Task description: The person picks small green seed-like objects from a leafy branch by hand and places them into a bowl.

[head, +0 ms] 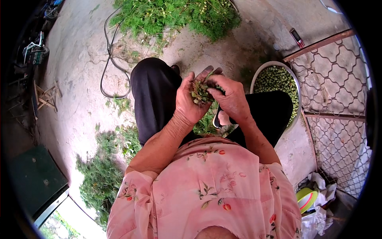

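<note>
My left hand (189, 100) is cupped palm up between my knees, with a clump of small green and brownish plant pieces (199, 92) lying in it. Some of its fingertips look dark. Bent over the clump from the right, my right hand (231, 92) has its thumb and fingers closed on the near edge of the plant pieces; its fingertips are partly hidden. Beside my right knee stands a round metal basin (254, 78) filled with small green buds or pods (276, 79), partly covered by my leg.
Feathery green plants are heaped ahead (179, 15) and at my left (100, 176). A black cable (108, 56) loops across the concrete floor (74, 59). At right are a metal mesh panel (328, 74), a mobile phone (297, 38) and a yellow-green tape roll (301, 194). A folding stool (47, 97) stands left.
</note>
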A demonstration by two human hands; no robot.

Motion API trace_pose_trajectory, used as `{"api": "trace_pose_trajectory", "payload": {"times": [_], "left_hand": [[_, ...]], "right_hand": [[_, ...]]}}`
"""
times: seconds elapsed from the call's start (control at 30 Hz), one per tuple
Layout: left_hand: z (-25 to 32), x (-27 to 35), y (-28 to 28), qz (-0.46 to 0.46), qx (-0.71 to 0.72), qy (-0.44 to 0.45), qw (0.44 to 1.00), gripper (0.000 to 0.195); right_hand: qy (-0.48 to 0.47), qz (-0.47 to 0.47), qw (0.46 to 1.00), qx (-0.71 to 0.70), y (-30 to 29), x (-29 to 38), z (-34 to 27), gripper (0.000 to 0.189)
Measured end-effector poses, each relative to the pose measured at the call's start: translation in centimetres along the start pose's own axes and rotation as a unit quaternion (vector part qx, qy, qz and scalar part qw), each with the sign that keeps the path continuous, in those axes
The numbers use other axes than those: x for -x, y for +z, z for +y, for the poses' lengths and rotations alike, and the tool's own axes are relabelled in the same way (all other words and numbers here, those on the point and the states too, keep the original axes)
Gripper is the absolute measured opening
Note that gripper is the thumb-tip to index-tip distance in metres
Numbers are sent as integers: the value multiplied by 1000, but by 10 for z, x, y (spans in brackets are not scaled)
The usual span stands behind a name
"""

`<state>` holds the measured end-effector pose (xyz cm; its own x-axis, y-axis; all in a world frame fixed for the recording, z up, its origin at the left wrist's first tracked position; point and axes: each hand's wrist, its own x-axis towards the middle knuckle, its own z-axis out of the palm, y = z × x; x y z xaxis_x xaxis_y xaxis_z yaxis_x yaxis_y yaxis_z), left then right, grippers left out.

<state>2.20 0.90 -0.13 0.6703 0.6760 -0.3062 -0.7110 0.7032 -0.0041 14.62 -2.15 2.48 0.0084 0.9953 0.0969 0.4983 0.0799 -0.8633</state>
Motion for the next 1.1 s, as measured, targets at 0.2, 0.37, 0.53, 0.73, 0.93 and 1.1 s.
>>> {"api": "trace_pose_trajectory", "payload": {"times": [0.2, 0.37, 0.53, 0.73, 0.93, 1.1], "left_hand": [[-1, -1, 0, 0, 2, -6, 1000, 51], [-3, -1, 1, -11, -4, -17, 1000, 51], [-1, -1, -2, 0, -18, -20, 1000, 52], [-1, 3, 9, 69, -15, 14, 997, 44], [-3, 1, 6, 55, 8, 18, 998, 47], [-2, 0, 2, 53, -17, 23, 998, 38]], "right_hand": [[-28, -3, 999, 20, 1, 3, 9, 25], [-43, -37, 997, 51, -2, 2, 6, 27], [-7, -13, 1000, -14, 0, 3, 7, 23], [184, 1, 909, -374, -23, 3, 6, 20], [229, 1, 867, -443, -23, 6, 15, 23], [198, 15, 937, -286, -25, 4, 12, 16]]}}
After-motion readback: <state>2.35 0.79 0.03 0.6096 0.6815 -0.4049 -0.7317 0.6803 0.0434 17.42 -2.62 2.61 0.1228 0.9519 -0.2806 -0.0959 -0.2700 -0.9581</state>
